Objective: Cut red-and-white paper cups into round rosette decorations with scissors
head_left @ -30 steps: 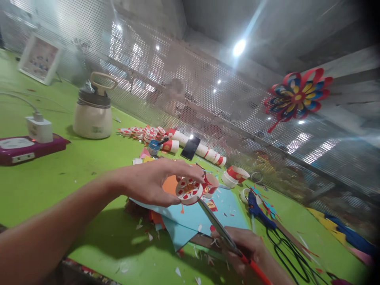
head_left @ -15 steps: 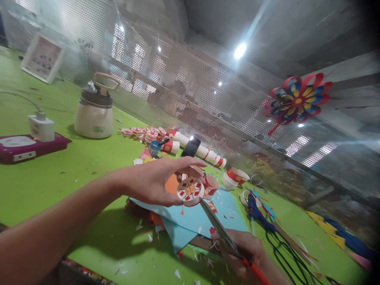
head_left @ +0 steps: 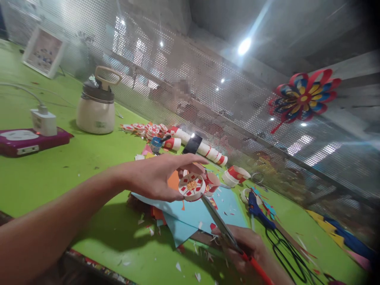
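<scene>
My left hand (head_left: 160,176) is closed on a small paper cup piece, its white round bottom (head_left: 191,186) decorated with red patches and a gold emblem and facing me. My right hand (head_left: 245,247) grips scissors (head_left: 218,219) with red handles. The blade tips touch or nearly touch the lower right rim of the cup piece. Under both hands lie light blue paper sheets (head_left: 181,227) strewn with red and white scraps. Behind the held piece stands a cut red and white paper cup (head_left: 212,184), partly hidden.
A blue glue gun (head_left: 259,211) with a black cord lies on the right. Beyond are a cut cup (head_left: 236,176), a stack of cups (head_left: 204,150), a blue-lidded jar (head_left: 156,144) and decorated discs (head_left: 154,130). On the left are a spray bottle (head_left: 95,107) and a purple power strip (head_left: 35,142).
The whole view has shifted slightly. The cup piece has tilted a little, its face turning more upward, while both hands keep their grips and the scissors stay at its rim.
</scene>
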The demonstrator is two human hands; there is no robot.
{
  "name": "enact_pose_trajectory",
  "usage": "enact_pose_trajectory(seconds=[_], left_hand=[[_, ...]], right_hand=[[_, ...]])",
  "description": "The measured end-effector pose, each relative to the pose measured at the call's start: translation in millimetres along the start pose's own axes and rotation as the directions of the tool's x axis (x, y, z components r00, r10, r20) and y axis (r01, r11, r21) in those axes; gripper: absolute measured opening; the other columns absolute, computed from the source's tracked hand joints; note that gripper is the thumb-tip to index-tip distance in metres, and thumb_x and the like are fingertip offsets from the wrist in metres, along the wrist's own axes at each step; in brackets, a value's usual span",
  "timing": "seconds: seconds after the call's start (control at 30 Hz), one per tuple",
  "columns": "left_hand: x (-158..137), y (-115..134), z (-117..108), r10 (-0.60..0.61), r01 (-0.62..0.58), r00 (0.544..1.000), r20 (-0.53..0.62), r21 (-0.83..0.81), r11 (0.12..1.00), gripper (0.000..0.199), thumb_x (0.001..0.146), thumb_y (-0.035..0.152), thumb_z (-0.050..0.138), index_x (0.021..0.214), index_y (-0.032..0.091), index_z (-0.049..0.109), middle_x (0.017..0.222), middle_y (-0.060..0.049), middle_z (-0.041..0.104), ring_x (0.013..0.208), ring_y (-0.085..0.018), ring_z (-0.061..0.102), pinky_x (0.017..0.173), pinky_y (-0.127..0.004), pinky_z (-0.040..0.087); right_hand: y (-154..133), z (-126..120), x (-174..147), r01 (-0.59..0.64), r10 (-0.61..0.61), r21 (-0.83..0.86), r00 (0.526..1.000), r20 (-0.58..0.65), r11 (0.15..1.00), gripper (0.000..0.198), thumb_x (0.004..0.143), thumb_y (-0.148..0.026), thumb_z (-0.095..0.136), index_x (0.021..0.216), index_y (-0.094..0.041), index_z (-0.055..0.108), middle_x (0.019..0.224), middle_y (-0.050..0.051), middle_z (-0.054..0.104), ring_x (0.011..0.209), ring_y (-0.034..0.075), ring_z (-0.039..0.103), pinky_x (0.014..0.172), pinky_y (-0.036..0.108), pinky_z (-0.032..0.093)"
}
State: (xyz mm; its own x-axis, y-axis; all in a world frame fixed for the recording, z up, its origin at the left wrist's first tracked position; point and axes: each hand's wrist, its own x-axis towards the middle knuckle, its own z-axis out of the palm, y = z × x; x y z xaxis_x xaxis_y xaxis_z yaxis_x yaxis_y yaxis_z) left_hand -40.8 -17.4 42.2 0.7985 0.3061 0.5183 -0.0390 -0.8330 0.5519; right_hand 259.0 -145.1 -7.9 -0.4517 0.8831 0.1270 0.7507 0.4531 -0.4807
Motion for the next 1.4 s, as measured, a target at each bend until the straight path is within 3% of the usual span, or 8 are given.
enact_pose_trajectory(seconds=[0.27,0.8,1.0,1.4], left_hand=[[-0.6,-4.1,2.5,0.023,-0.023,1.0,-0.007,0.02,1.0,0.069,0.078,0.019,0.063,0.141,0.019,0.033,0.13,-0.011,0.059,0.118,-0.023,0.056,0.098,-0.035,0.047],[-0.1,-3.2,2.9,0.007,-0.006,1.0,-0.016,0.023,1.0,0.068,0.08,0.023,0.064,0.141,0.021,0.034,0.13,-0.008,0.06,0.115,-0.022,0.059,0.095,-0.033,0.048],[0.3,-3.7,3.0,0.036,-0.036,0.999,-0.029,0.02,0.999,0.066,0.082,0.027,0.064,0.141,0.023,0.036,0.129,-0.008,0.061,0.113,-0.021,0.059,0.094,-0.032,0.048],[-1.4,-2.8,1.7,0.001,0.0,1.0,-0.016,0.059,0.998,0.064,0.08,0.026,0.062,0.139,0.02,0.038,0.133,-0.009,0.057,0.116,-0.022,0.057,0.096,-0.033,0.048]], right_hand=[[3.5,-0.8,-0.6,-0.009,0.009,0.017,1.0,0.003,1.0,0.032,0.081,-0.008,0.055,0.108,-0.02,0.07,0.079,0.001,0.071,0.06,0.012,0.061,0.055,0.019,0.046],[4.4,0.4,-0.8,0.026,-0.026,0.059,1.0,-0.005,0.998,0.029,0.083,-0.011,0.059,0.108,-0.02,0.07,0.076,0.001,0.07,0.06,0.011,0.06,0.054,0.017,0.047],[3.5,0.5,-1.4,-0.02,0.021,0.064,1.0,-0.015,0.998,0.028,0.081,-0.008,0.059,0.103,-0.02,0.071,0.077,0.001,0.071,0.059,0.01,0.061,0.054,0.016,0.048],[4.3,-3.4,0.8,0.009,-0.01,0.038,1.0,0.028,0.999,0.031,0.084,-0.011,0.056,0.109,-0.024,0.071,0.097,0.007,0.076,0.077,0.018,0.07,0.063,0.022,0.054]])
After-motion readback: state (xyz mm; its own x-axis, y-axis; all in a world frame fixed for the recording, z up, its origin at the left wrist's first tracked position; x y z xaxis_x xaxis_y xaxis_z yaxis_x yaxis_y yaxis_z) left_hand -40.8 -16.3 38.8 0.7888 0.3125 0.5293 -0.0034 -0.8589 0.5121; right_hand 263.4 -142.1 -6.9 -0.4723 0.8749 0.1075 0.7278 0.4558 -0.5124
